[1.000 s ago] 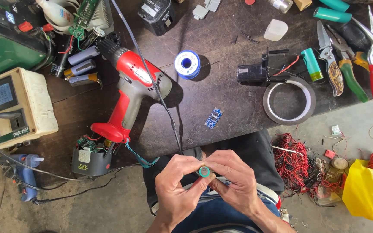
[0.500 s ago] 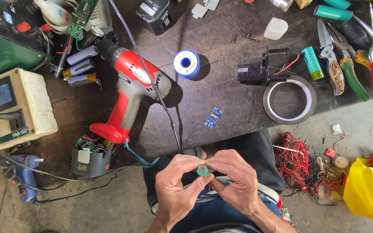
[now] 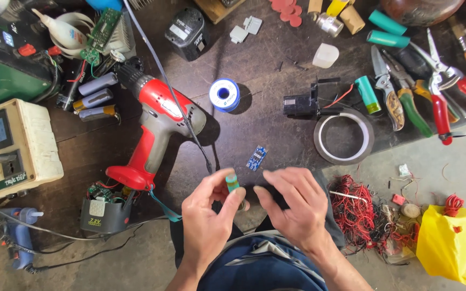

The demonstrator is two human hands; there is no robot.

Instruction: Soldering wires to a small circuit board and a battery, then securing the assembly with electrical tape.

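One small green cylindrical battery cell [image 3: 232,182] sits pinched in the left hand [image 3: 207,218] at the bench edge; the right hand [image 3: 293,205] hovers beside, fingers loosely spread, near one tiny blue circuit board [image 3: 257,158].

A bare strip of dark bench [image 3: 276,134] lies open ahead of the 2 hands. It is hemmed by the red drill [image 3: 155,132] on the left, the tape ring [image 3: 344,138] on the right, and 1 small blue circuit board [image 3: 257,158] between them.
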